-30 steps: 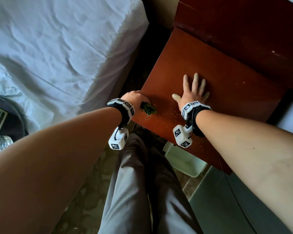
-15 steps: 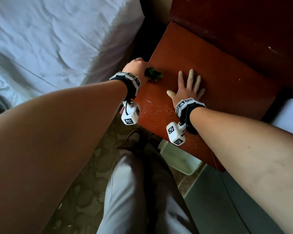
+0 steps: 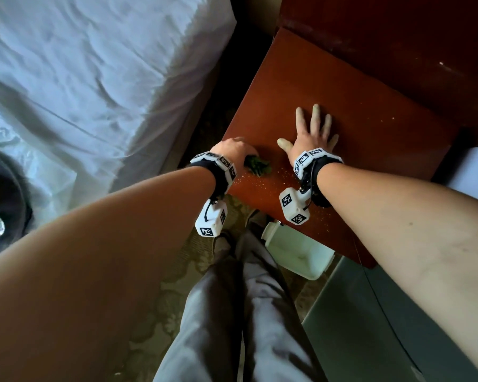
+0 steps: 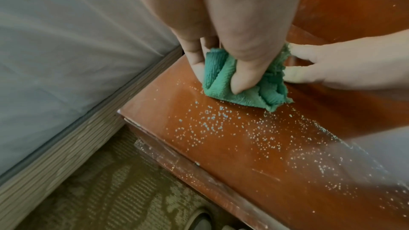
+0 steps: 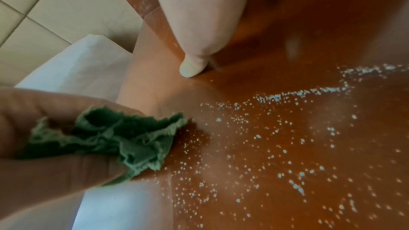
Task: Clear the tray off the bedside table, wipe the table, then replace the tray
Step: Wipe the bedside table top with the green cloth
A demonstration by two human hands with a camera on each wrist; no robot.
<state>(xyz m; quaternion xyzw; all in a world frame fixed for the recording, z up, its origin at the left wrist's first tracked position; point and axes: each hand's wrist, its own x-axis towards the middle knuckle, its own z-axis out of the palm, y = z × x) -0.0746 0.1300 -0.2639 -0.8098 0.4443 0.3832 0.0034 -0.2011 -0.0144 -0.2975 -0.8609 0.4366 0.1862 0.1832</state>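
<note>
My left hand [image 3: 233, 150] grips green cloth [image 3: 257, 166] on bedside table [image 3: 370, 139] | my right hand [image 3: 311, 133] flat, fingers spread, beside it | pale specks [image 3: 262, 183] near front edge

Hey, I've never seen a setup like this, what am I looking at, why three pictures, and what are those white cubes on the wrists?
No machine here: a person is cleaning, with cameras strapped on. The white cubes hang from the wrist straps; they look like the wrist cameras, though that is my guess. The big picture comes from a head camera looking down; the other two look along each hand.

The left hand grips a bunched green cloth and presses it on the reddish wooden bedside table, near the edge by the white bed. The right hand lies flat on the tabletop, fingers spread. Pale specks, droplets or crumbs, I cannot tell which, dot the wood near the front edge. A dark round thing at the head picture's left edge may be the tray.
</note>
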